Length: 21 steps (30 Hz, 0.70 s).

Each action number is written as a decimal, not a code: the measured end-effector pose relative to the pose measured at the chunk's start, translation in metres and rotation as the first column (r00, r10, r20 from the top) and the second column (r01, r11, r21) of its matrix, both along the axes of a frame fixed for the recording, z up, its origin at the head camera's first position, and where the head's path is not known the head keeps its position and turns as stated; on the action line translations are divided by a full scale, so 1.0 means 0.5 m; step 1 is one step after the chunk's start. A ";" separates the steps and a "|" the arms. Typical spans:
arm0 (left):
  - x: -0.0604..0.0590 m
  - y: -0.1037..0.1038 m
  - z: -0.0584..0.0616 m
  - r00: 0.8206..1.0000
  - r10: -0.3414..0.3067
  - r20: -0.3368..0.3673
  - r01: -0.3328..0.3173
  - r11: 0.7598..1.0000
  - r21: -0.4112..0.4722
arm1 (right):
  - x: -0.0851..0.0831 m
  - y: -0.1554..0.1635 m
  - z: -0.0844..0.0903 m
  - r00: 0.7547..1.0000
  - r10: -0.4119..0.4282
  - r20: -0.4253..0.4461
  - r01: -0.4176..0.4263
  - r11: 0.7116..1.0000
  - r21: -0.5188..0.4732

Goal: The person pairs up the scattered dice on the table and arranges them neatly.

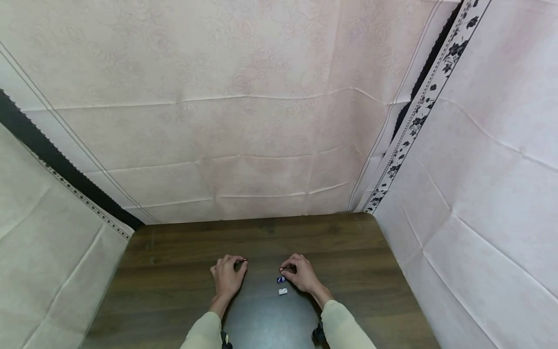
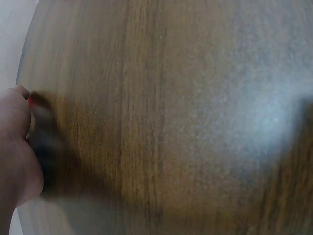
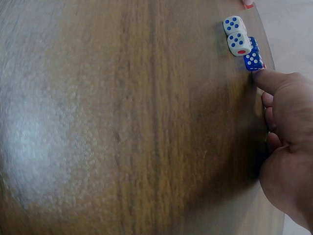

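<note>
My left hand pinches a small red die between thumb and forefinger, above or on the table; only a sliver of red shows in the left wrist view. To the right, my right hand holds another red die at its fingertips, mostly hidden by the thumb in the right wrist view. Just nearer than that die lie blue dice with white pips, side by side. Nearer still is a pair of white dice with blue pips, one showing a red pip.
The dice lie on a dark wood-grain table with a glossy light patch between the arms. Pale patterned cloth hangs behind the table, and more cloth closes off both sides.
</note>
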<state>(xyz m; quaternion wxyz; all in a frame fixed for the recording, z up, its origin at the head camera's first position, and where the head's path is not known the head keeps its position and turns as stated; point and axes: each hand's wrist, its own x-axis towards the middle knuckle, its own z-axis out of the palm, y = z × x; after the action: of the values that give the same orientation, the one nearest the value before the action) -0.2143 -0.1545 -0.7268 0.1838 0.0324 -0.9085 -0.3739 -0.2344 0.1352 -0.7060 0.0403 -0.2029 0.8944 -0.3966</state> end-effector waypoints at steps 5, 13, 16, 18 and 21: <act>0.005 0.010 0.005 0.998 -0.013 -0.058 0.012 1.000 -0.010 | 0.002 0.001 0.000 1.000 0.002 0.002 -0.002 1.000 -0.007; 0.011 0.025 0.007 0.998 -0.033 -0.056 0.033 0.999 0.002 | 0.001 0.001 0.003 1.000 -0.003 0.002 0.003 1.000 -0.013; 0.017 0.032 0.014 0.997 -0.049 -0.055 0.049 0.999 0.000 | 0.001 0.001 0.002 1.000 -0.004 0.002 0.004 1.000 -0.011; 0.021 0.039 0.022 0.997 -0.062 -0.052 0.061 0.998 -0.008 | 0.001 0.001 0.002 1.000 -0.003 0.001 0.003 1.000 -0.009; 0.026 0.050 0.033 0.996 -0.084 -0.034 0.084 0.996 -0.012 | 0.002 0.001 0.001 1.000 -0.003 -0.008 0.003 1.000 -0.006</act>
<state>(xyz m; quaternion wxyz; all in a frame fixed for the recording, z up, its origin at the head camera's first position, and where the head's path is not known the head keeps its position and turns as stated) -0.2012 -0.1294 -0.7105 0.1837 -0.0134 -0.9077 -0.3771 -0.2333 0.1355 -0.7056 0.0358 -0.2034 0.8937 -0.3983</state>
